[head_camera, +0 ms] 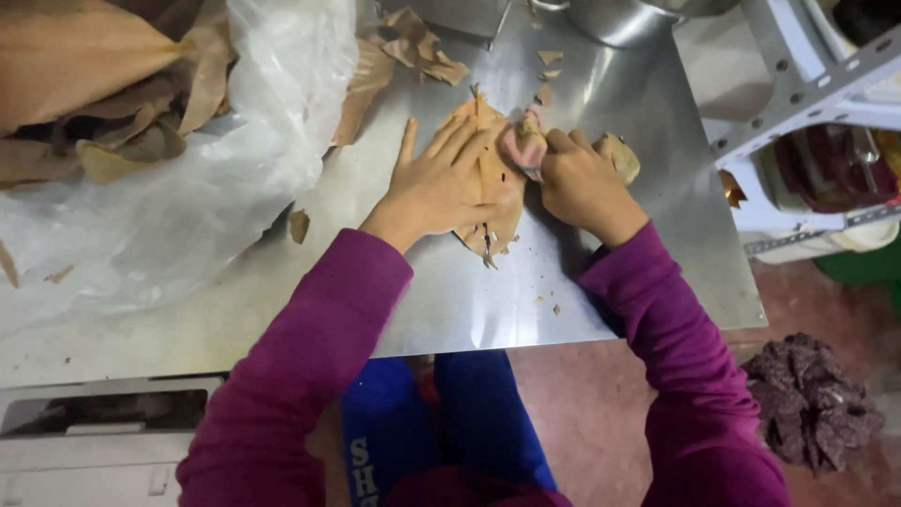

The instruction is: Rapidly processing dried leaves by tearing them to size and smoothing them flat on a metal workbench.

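A dry tan leaf (490,178) lies flat on a steel table (450,300). My left hand (434,183) presses down on the leaf's left half with its fingers spread apart. My right hand (582,183) is closed around a small pink cloth (522,145) that touches the leaf's upper right part. Small broken leaf bits (544,302) lie on the steel near the leaf's lower tip. Both arms wear purple sleeves.
A heap of dry leaves (103,94) rests on a clear plastic sheet (188,197) at the left. More leaf scraps (413,42) and a steel pot (624,19) sit at the back. A white perforated rack (807,89) stands right; a dark purple rag (812,404) lies on the floor.
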